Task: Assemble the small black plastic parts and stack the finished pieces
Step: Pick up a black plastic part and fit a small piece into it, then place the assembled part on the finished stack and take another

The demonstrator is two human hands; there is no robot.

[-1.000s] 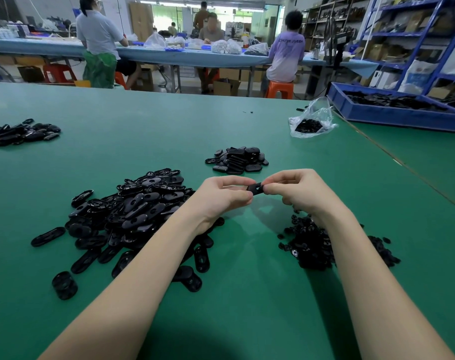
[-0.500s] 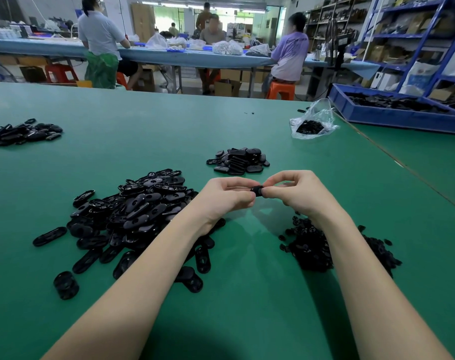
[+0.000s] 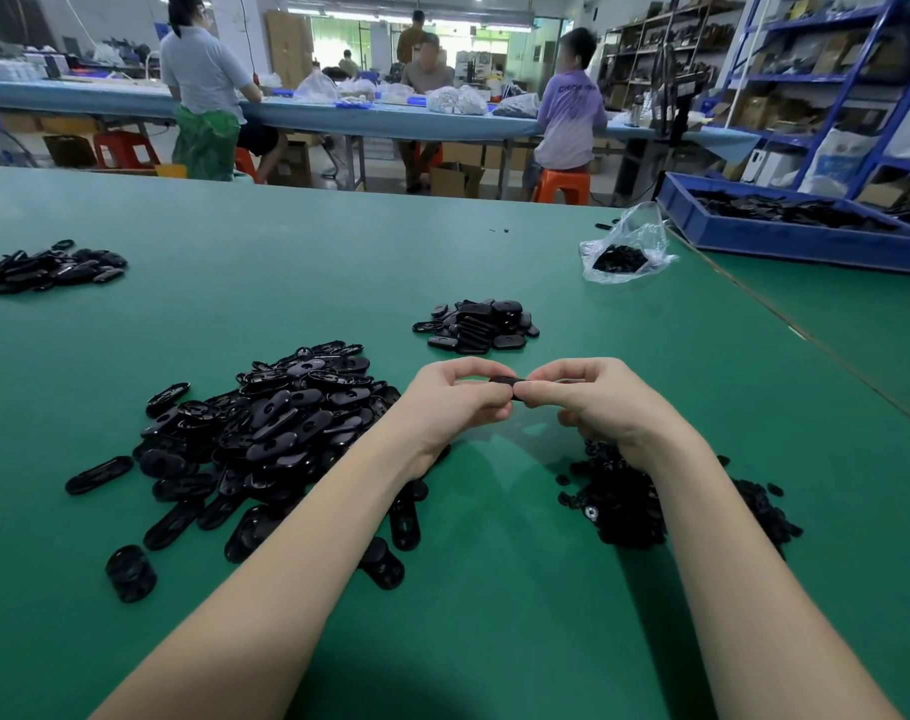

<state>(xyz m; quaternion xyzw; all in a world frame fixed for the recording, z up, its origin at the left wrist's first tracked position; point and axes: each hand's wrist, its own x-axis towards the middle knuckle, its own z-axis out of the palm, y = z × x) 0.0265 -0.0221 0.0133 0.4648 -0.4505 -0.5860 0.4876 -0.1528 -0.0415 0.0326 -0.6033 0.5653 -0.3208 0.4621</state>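
Both hands, left (image 3: 455,402) & right (image 3: 598,402), pinch one small black plastic part (image 3: 505,380) above green table (image 3: 338,262). We judge early: small stack of finished black pieces (image 3: 476,325) beyond; big loose pile of oval black shells (image 3: 265,428) left.

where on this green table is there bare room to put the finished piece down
Bare green table lies between the far-left pile and the stacked pieces; more between both forearms. It is crowded left of the left hand by the big pile, and under the right hand by the small-parts heap.
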